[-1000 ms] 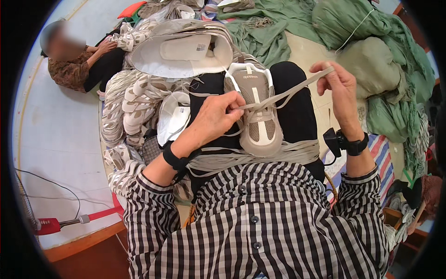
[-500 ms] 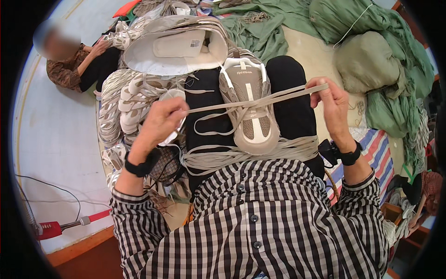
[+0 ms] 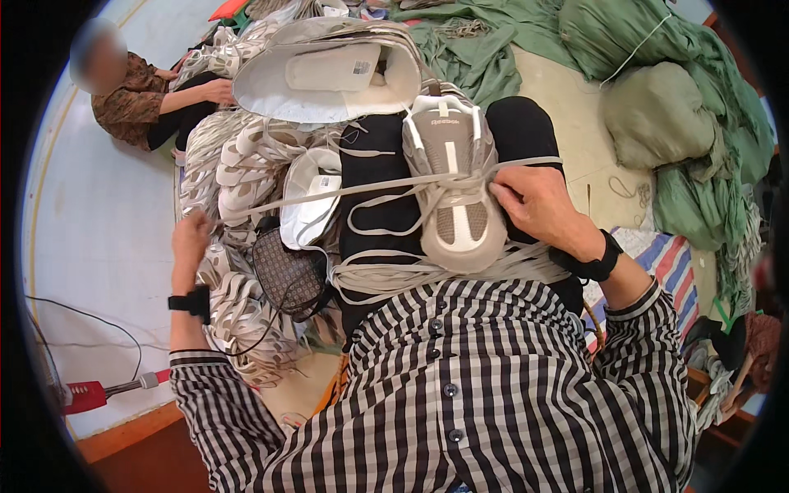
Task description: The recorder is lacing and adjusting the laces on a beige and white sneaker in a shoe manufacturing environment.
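A: First entry?
B: Taupe mesh sneaker [image 3: 450,152], one. Location: the lap, between the thighs of the black trousers [image 3: 526,127], toe toward the wearer. Sole not visible.
A: Attached?
B: Flat beige lace [image 3: 337,195], crossed over the sneaker's front. One long run stretched leftward, nearly straight; a slack loop lay below it on the left thigh.
A: Left hand?
B: Left hand [image 3: 191,238], fingers pinched on the end of that run. Change noted: half a second earlier it was much nearer the sneaker; it had since moved well out to the left.
A: Right hand?
B: Right hand [image 3: 538,205], fingers curled at the sneaker's right edge. Change noted: it had come inward from the outer right. Whether it gripped lace could not be told. A lace length lay across the right thigh above it.
A: Significance?
B: In judgement, more lace had been drawn to the left, and the crossing was probably being steadied from the right.
A: Adjacent stock?
B: Lace bundle [image 3: 378,274], beige, across the lap below the toe. White-lined shoe upper [image 3: 308,218], one, beside the left thigh.
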The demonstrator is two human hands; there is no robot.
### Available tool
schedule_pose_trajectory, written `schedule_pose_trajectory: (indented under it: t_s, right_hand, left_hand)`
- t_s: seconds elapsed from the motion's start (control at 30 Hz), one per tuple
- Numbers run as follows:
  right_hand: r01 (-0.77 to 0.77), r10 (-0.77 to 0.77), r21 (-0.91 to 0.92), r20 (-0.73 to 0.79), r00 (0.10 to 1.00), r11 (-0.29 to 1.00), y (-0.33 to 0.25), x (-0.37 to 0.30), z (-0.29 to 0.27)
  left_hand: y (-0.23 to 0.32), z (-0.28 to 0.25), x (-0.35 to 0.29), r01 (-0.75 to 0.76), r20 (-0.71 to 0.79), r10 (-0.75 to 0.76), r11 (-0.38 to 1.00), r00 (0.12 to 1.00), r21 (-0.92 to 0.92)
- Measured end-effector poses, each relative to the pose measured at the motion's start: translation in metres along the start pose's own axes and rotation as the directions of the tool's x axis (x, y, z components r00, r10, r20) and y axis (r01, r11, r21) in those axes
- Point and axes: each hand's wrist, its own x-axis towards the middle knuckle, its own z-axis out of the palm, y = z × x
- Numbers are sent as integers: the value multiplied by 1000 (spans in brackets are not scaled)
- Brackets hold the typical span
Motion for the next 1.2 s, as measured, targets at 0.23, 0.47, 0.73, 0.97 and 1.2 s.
schedule_pose_trajectory:
  t_s: [0.23,0.47,0.73,0.97,1.2]
  right_hand:
    - [-104,125,197,-96,988,975,-17,7,-18]
    - [36,-29,156,-45,999,987,-27,16,-4]
    - [-128,138,359,-2,990,925,-14,34,-4]
    - [-396,349,733,228,909,553,20,43,-8]
    - [-392,393,863,255,883,320,27,34,-38]
  left_hand:
    - [227,-30,-36,-397,-192,361,673,913,-624]
    - [350,-24,-38,-476,-192,510,513,838,-714]
    - [352,-17,-18,-150,49,460,386,886,-910]
    - [343,-28,3,-65,137,535,342,834,-938]
    - [338,-50,-5,-325,-4,603,424,798,-846]
